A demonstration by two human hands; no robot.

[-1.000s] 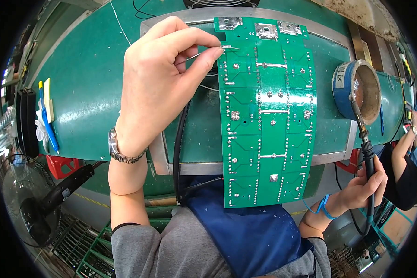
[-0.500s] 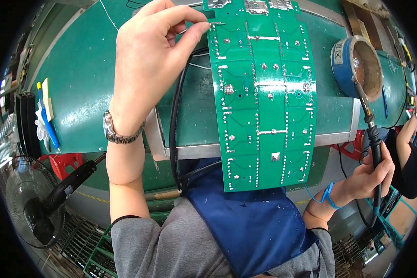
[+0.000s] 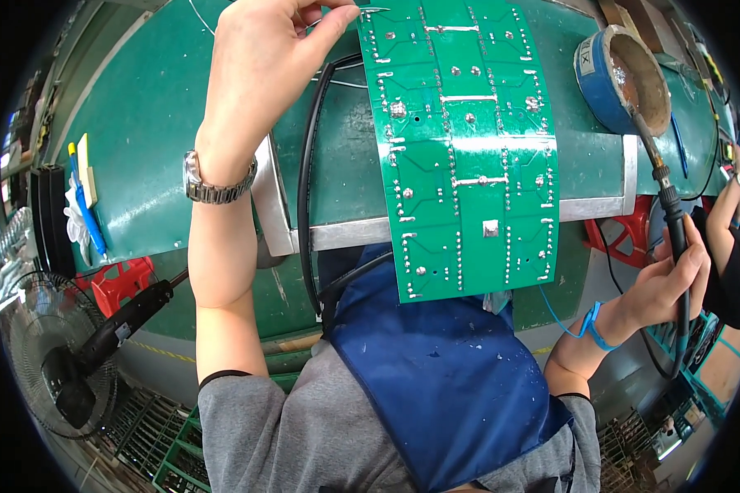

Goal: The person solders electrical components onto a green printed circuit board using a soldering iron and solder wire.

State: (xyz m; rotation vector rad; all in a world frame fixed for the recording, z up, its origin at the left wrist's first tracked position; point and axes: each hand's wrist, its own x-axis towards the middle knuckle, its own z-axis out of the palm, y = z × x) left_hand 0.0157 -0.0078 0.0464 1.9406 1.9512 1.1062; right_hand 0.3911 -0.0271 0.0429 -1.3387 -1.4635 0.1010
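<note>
A long green circuit board point(image 3: 423, 168) dotted with solder joints lies in front of me, its near end jutting past the table edge. At its far left edge my left hand point(image 3: 259, 70) pinches a thin silvery solder wire point(image 3: 376, 9), whose end lies over the board. Over on the right, my right hand point(image 3: 670, 283) grips the black handle of a soldering iron point(image 3: 675, 222). The iron's tip reaches into a round blue container point(image 3: 594, 86) with a brownish inside and shiny metal bits. A blue strap point(image 3: 596, 324) circles my right wrist.
A black cable point(image 3: 306, 197) hangs over the metal table edge point(image 3: 341, 235) left of the board. Pens point(image 3: 89, 215) lie on the green table at left. A fan point(image 3: 70, 361) stands lower left, and red stools point(image 3: 123, 283) sit below. Another person's arm point(image 3: 728, 218) shows at far right.
The board, table and container sit higher in the picture. My left hand still pinches the wire at the board's edge, and the iron's tip stays in the container.
</note>
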